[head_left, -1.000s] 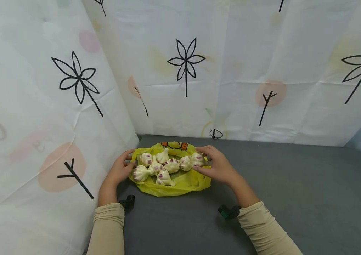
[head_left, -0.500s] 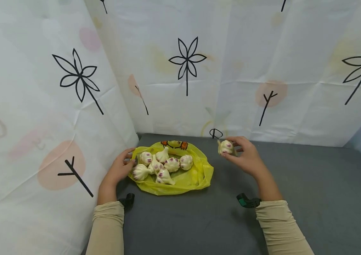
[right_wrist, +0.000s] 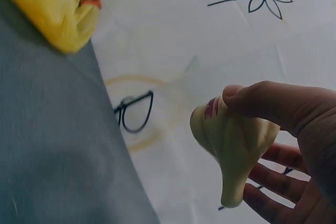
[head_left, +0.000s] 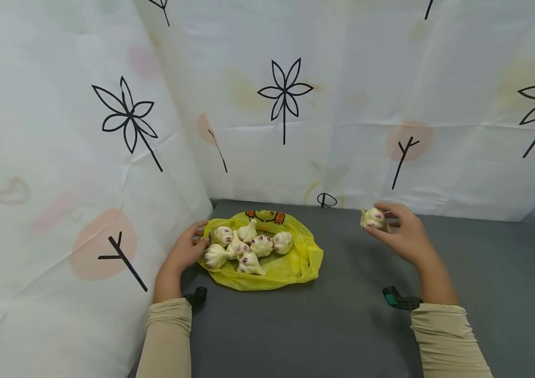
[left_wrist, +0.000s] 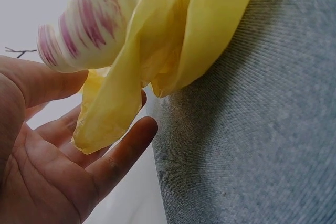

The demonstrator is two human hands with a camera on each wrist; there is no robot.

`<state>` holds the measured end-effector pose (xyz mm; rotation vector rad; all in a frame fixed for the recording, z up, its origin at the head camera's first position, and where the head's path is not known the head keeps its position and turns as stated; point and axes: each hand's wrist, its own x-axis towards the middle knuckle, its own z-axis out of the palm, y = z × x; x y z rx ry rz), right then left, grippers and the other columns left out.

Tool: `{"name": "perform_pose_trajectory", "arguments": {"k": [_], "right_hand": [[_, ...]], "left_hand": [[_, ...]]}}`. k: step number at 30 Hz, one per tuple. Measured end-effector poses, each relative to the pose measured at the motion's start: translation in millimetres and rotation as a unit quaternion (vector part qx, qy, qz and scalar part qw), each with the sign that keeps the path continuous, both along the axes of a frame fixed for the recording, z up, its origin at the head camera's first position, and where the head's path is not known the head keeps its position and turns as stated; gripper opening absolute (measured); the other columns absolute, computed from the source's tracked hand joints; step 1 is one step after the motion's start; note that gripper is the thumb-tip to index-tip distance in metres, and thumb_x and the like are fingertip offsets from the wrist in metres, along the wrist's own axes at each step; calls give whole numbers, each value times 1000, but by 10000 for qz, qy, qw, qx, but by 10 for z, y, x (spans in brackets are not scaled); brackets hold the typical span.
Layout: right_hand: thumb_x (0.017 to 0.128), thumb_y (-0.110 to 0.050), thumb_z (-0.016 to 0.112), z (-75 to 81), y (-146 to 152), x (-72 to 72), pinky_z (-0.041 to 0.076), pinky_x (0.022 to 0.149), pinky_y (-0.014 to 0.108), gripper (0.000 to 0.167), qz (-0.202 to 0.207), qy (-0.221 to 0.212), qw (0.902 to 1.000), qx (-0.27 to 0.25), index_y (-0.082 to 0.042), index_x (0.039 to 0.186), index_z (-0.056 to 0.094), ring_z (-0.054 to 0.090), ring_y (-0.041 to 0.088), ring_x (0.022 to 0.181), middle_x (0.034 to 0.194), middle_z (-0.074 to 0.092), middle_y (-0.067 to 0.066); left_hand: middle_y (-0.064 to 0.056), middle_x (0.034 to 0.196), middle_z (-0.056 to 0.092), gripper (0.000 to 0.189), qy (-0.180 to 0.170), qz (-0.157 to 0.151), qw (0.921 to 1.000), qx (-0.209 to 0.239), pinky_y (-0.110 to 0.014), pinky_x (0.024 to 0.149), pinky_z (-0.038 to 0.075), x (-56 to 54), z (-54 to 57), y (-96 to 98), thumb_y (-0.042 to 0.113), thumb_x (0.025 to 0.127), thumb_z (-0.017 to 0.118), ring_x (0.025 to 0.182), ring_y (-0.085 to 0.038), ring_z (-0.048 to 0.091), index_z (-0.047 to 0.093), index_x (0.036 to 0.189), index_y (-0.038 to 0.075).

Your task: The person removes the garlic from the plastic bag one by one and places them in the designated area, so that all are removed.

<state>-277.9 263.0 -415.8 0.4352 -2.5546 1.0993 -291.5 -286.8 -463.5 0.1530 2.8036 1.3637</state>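
My right hand (head_left: 404, 233) holds a garlic bulb (head_left: 373, 219) above the grey table, well right of the yellow plastic bag (head_left: 312, 257). In the right wrist view the thumb lies over the bulb (right_wrist: 236, 140), fingers are behind it, and its stalk points down. My left hand (head_left: 186, 249) stays at the bag's left edge. In the left wrist view its thumb and loosely spread fingers lie on either side of a flap of the bag (left_wrist: 110, 119), beside a purple-streaked bulb (left_wrist: 92, 22). Several more cream bulbs (head_left: 261, 245) lie inside the spread-open bag.
The grey table (head_left: 295, 331) ends at the back against a white cloth (head_left: 352, 168) printed with flowers and trees. Another white cloth side (head_left: 78, 294) rises just left of the left arm. Each wrist wears a black camera (head_left: 400, 300).
The right hand has lifted one garlic bulb out of the bag's right side and carried it rightward over the table. The left hand has stayed at the bag's left edge.
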Motion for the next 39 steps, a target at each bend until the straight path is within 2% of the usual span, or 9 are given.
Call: {"name": "perform_pose_trajectory", "arguments": {"k": [8, 15, 18, 22, 30, 39], "right_hand": [[95, -15, 82, -65, 410, 109, 51, 95, 68, 58, -189, -43, 9985, 522, 4, 145, 57, 58, 48, 117, 136, 56, 29], [98, -23, 80, -171, 673, 121, 51, 94, 69, 60, -340, -372, 9953, 822, 1, 147, 56, 59, 52, 115, 136, 55, 29], [97, -21, 81, -214, 785, 166, 51, 92, 69, 60, -464, -404, 9945, 844, 2, 146, 57, 59, 52, 114, 134, 55, 30], [97, -20, 81, -263, 969, 256, 50, 88, 70, 60, -715, -481, 9924, 880, 5, 146, 56, 57, 56, 115, 134, 54, 33], [99, -23, 78, -355, 1265, 328, 49, 86, 70, 63, -964, -757, 9886, 872, 9, 147, 53, 53, 59, 118, 136, 51, 36], [101, -29, 76, -363, 1433, 364, 54, 78, 63, 68, -1240, -1148, 9798, 1067, 11, 148, 49, 52, 60, 120, 139, 47, 40]], "left_hand": [[-33, 154, 47, 59, -43, -50, 10000, 12, -62, 105, 52, -48, -51, -4, 16, 112, 52, 134, -52, 58, 32, 167, 9], [-36, 150, 49, 58, 87, 83, 9999, -99, -61, 101, 53, 10, 10, -89, 14, 111, 53, 128, -53, 61, 33, 165, 5], [-37, 149, 49, 58, 144, -17, 9998, -108, -58, 98, 55, 0, 10, -78, 14, 111, 53, 126, -53, 62, 33, 164, 2], [-38, 149, 47, 59, 50, -165, 9998, -101, -55, 95, 56, -29, -15, -6, 15, 111, 52, 127, -53, 61, 32, 165, 2], [-36, 151, 46, 59, -4, -151, 9997, -180, -58, 98, 55, -40, -71, 43, 17, 112, 52, 127, -52, 60, 32, 165, 3], [-37, 153, 45, 61, -120, -116, 9997, -202, -52, 93, 55, -52, -41, 37, 19, 112, 54, 128, -50, 60, 30, 167, 6]]}}
